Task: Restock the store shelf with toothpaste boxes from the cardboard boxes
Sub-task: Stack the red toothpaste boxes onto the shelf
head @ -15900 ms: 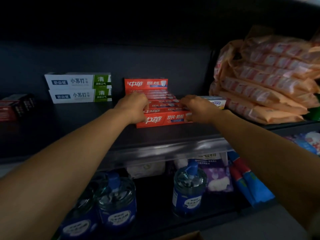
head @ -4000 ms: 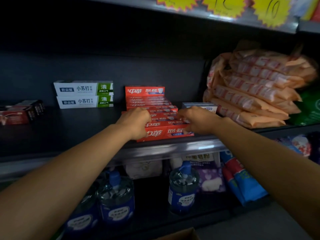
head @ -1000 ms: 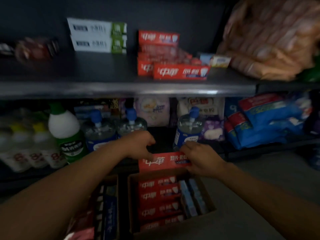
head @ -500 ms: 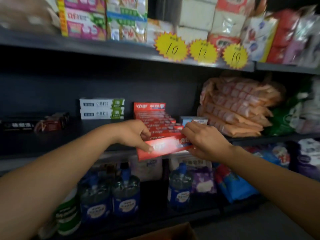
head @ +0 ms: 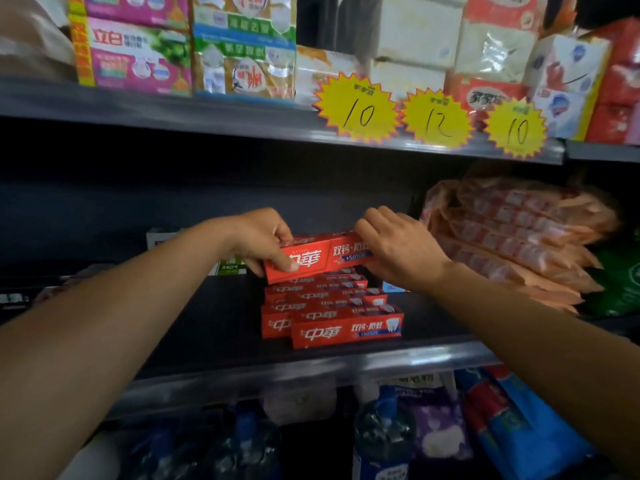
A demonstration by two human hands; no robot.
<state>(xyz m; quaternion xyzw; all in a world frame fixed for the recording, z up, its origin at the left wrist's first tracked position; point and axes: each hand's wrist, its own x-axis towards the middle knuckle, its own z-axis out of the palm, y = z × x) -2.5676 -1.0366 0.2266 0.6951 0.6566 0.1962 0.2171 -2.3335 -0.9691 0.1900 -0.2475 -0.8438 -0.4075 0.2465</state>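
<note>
Dim store shelving is filling the view, with dark metal boards one above another. Nearest, on the lowest board, blue-capped clear plastic bottles [head: 382, 441] are standing beside blue and purple soft packs [head: 512, 434]. Above them the grey metal edge of the middle shelf [head: 311, 370] is running across. On this dark shelf a stack of red cardboard toothpaste boxes [head: 332, 317] is lying in rows, the front one close to the edge. Over the back of the stack, both hands are holding one more red toothpaste box [head: 322, 258] level: the left hand [head: 256, 239] is gripping its left end with thumb in front, and the right hand [head: 398, 245] is pinching its right end. Just to the right, orange plastic packets [head: 519, 233] are lying piled. Farther up, three yellow star-shaped price tags [head: 431, 119] are hanging on the upper shelf edge, and colourful wrapped packages [head: 138, 46] are standing behind them.
</note>
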